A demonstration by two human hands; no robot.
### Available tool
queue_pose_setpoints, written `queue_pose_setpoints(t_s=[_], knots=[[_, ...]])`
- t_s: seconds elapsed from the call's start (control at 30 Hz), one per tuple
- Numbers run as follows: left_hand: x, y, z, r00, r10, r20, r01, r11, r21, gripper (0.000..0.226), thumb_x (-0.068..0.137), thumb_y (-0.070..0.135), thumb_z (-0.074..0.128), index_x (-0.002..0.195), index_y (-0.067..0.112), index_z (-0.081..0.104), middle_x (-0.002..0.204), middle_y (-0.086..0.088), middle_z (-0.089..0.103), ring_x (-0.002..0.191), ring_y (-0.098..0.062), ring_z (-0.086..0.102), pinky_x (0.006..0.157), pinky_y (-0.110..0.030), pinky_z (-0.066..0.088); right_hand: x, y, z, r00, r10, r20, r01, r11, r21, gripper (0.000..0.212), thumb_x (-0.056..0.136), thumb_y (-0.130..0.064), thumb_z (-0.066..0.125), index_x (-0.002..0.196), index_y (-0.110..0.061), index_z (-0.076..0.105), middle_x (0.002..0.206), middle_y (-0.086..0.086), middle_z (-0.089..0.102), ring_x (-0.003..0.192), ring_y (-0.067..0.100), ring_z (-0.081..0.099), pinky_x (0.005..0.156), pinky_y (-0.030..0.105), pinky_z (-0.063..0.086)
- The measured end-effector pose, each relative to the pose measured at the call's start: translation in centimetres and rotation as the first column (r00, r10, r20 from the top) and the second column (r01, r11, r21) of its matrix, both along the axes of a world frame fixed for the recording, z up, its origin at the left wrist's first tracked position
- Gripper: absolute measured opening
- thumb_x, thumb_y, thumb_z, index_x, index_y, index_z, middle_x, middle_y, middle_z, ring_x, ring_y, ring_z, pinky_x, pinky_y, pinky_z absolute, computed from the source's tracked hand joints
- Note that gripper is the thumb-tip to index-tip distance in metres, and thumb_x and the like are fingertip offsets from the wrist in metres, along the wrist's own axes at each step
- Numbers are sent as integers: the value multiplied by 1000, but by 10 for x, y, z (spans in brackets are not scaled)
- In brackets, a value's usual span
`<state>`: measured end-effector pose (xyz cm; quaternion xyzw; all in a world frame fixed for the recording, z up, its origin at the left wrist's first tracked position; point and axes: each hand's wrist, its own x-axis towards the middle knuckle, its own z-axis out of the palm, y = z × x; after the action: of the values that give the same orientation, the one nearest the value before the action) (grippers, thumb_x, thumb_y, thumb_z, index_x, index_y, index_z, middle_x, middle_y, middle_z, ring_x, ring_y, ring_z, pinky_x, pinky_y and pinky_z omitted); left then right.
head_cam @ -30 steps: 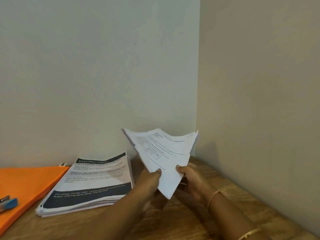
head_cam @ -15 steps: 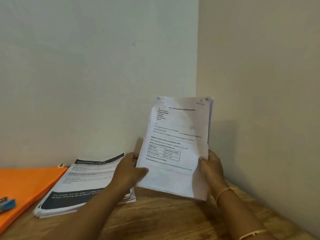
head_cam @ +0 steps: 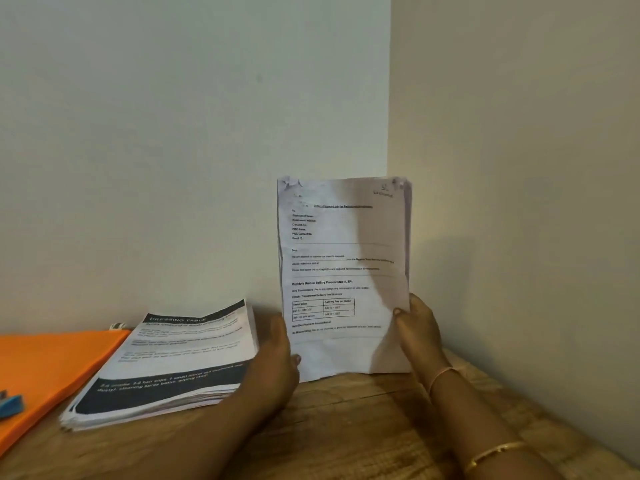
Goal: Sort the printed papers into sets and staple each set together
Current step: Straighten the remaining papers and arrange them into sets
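Note:
A thin set of printed letter pages point(head_cam: 341, 271) stands upright on its bottom edge on the wooden table point(head_cam: 346, 417), near the wall corner. My left hand point(head_cam: 280, 355) holds its lower left edge, thumb on the front. My right hand point(head_cam: 415, 327) grips its right edge, thumb on the front sheet. A thick stack of printed papers point(head_cam: 173, 362) with a dark header and footer band lies flat to the left. A blue stapler point(head_cam: 10, 405) shows partly at the left edge.
An orange folder point(head_cam: 52, 362) lies under the stapler at the far left. A small clip point(head_cam: 117, 326) peeks out behind the folder. Walls close the table at the back and on the right.
The pages went from a tilted, bent bundle held low to an upright set squared on the table. Both hands shifted to its side edges.

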<state>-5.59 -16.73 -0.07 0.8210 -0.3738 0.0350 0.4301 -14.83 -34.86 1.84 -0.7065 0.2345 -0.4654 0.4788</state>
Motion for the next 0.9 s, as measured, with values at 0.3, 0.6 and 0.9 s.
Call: queue_pose_setpoints(t_s=[0.3, 0.6, 0.9], knots=[[19, 16, 24, 894, -213, -395, 48, 920, -388, 35, 91, 6, 55, 119, 22, 42, 115, -2, 61, 98, -22, 63, 84, -39, 54, 1, 2, 7, 987, 138, 82, -148, 980, 134, 30, 86, -2, 47, 98, -21, 66, 94, 7, 68, 93, 28, 62, 84, 44, 54], [22, 20, 17, 903, -263, -339, 138, 926, -351, 32, 99, 25, 45, 130, 31, 43, 131, 4, 56, 118, -21, 56, 104, -45, 42, -3, 6, 8, 987, 162, 5, -161, 980, 120, 29, 91, 5, 41, 106, -14, 57, 87, 1, 61, 78, 16, 56, 62, 26, 46], [27, 26, 28, 780, -338, -526, 102, 899, -426, 20, 96, 13, 50, 114, 16, 59, 105, -6, 72, 100, -32, 67, 85, -46, 53, -7, 7, 12, 982, 188, -15, -184, 971, 154, 32, 91, 6, 40, 108, -15, 58, 89, 3, 63, 79, 19, 57, 60, 26, 45]])
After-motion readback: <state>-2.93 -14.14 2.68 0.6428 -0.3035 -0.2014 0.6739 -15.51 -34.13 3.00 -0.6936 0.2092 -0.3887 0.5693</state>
